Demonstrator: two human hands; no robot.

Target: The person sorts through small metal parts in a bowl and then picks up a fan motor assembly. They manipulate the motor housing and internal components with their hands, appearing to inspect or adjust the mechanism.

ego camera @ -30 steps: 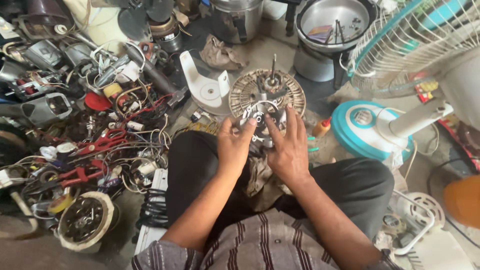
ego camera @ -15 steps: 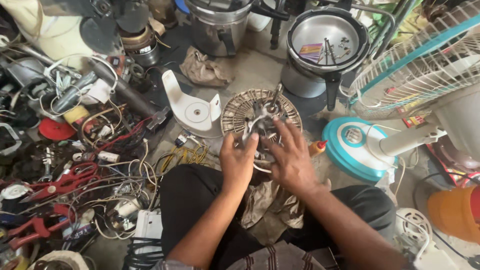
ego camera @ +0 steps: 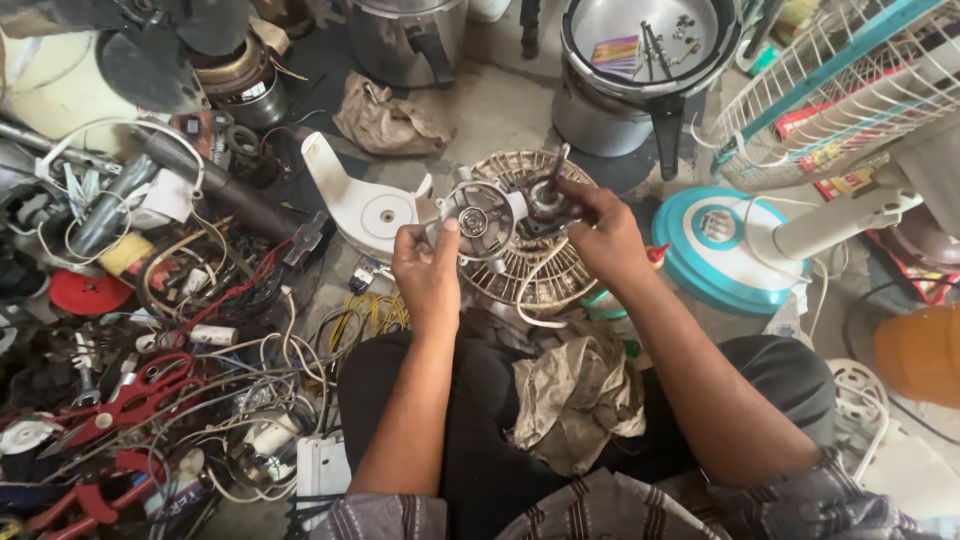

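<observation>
The person sits on the floor with both hands raised over a round vented fan cover (ego camera: pixel 520 270) that lies on the ground just beyond the knees. The left hand (ego camera: pixel 428 268) has its grip closed around the edge of a silvery metal motor end plate (ego camera: pixel 482 218), thumb pressed up against its rim and the round centre boss facing the camera. The right hand (ego camera: pixel 600 232) is wrapped tight around the dark motor body (ego camera: pixel 548 200), whose shaft sticks up and away; the plate and the motor body are side by side and close, though whether they touch cannot be told. A pale wire (ego camera: pixel 530 295) loops down from the motor across the cover. A crumpled brownish rag (ego camera: pixel 575 395) rests on the lap. To the left of the cover lies a white plastic housing (ego camera: pixel 365 205), and beyond it a tangle of wires, red-handled pliers (ego camera: pixel 120 405) and loose parts. Ahead stands a metal pot (ego camera: pixel 640 60) with small bits inside. To the right sit a teal and white fan base (ego camera: pixel 720 250) and a white wire fan guard (ego camera: pixel 850 90).
</observation>
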